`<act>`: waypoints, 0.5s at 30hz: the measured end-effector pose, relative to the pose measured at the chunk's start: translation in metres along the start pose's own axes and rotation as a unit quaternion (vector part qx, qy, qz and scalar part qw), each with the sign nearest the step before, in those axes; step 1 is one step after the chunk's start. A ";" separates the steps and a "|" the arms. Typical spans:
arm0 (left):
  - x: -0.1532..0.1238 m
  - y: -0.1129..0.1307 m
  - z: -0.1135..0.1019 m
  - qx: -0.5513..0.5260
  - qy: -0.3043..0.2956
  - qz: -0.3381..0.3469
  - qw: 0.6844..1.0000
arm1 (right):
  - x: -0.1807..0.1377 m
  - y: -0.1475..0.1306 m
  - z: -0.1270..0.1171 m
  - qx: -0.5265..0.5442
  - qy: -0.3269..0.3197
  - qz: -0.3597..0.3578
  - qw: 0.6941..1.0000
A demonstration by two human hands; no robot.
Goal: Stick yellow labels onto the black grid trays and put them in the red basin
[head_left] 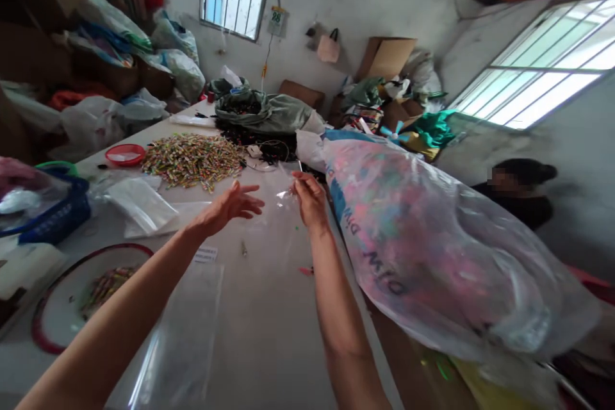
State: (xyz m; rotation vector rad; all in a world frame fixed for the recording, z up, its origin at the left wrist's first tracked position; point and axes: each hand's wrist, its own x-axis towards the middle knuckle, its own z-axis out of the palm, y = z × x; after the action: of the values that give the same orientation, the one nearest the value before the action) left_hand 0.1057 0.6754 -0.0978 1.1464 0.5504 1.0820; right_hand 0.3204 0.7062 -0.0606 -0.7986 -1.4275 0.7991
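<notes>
My right hand is raised over the white table, fingers pinched on the top edge of a small clear plastic bag that hangs below it. My left hand hovers just left of that bag with fingers spread and nothing in it. A heap of small colourful pieces lies on the table beyond both hands. Flat clear bags lie on the table near me.
A large clear sack of colourful items fills the right side. A red-rimmed tray with a few pieces, a blue basket and a red dish sit at left. A person sits at the right. Boxes and bags crowd the back wall.
</notes>
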 end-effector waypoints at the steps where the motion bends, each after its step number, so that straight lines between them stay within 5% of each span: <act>1: 0.002 0.009 0.010 0.025 0.005 0.007 1.000 | 0.000 -0.011 -0.002 -0.042 -0.018 -0.020 0.999; 6: -0.004 0.042 0.029 0.150 0.102 0.016 0.983 | -0.006 -0.038 -0.006 -0.165 -0.062 -0.101 0.979; 10: -0.024 0.075 0.023 0.225 0.173 0.122 0.951 | -0.013 -0.048 -0.009 -0.211 0.016 -0.173 0.962; 13: -0.036 0.113 0.023 0.281 0.154 0.188 0.929 | -0.014 -0.074 -0.005 -0.230 0.043 -0.241 0.942; 15: -0.043 0.137 0.029 0.320 0.126 0.188 0.920 | -0.009 -0.099 0.005 -0.226 -0.012 -0.281 0.933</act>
State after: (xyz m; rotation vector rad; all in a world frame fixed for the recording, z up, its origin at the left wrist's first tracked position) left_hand 0.0571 0.6273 0.0318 1.7462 0.9595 1.4459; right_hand 0.3148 0.6473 0.0195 -0.6617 -1.7748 0.0356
